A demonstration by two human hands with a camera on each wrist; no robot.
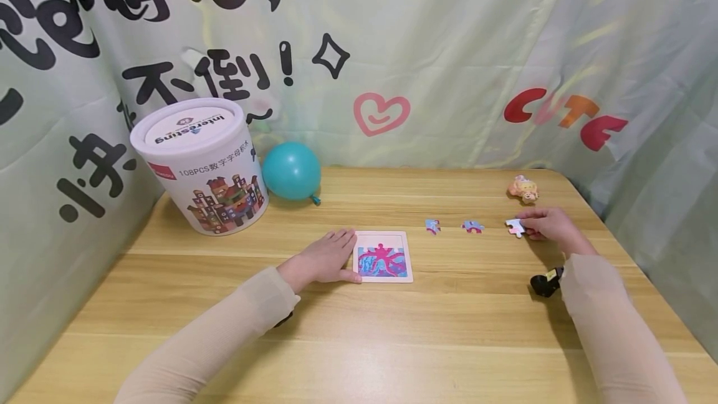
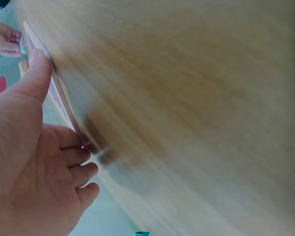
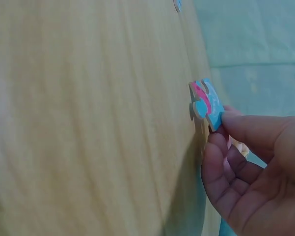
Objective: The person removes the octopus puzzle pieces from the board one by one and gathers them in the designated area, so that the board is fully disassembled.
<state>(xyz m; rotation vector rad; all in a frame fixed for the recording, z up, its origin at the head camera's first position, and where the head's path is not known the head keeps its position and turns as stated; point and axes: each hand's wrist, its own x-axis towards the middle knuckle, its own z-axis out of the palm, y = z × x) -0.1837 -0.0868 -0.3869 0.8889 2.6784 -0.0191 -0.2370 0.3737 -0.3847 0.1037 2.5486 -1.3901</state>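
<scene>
A square white puzzle frame [image 1: 411, 267] lies on the table, its lower part filled with a pink octopus picture on blue. My left hand [image 1: 331, 259] rests at the frame's left side, fingers extended; in the left wrist view the thumb [image 2: 37, 73] lies on its edge. Far to the right, my right hand [image 1: 552, 228] pinches a jigsaw piece [image 1: 514, 227] between thumb and fingers. In the right wrist view that piece [image 3: 207, 103] is blue with a pink stripe and stands tilted. Two loose pieces, one [image 1: 432, 226] nearer the frame and another [image 1: 473, 226], lie between frame and right hand.
A big white bucket [image 1: 204, 173] stands at the back left beside a teal balloon [image 1: 291, 171]. A small plush-like figure [image 1: 523, 189] sits behind the right hand. A printed curtain [image 1: 449, 61] hangs along the table's back edge.
</scene>
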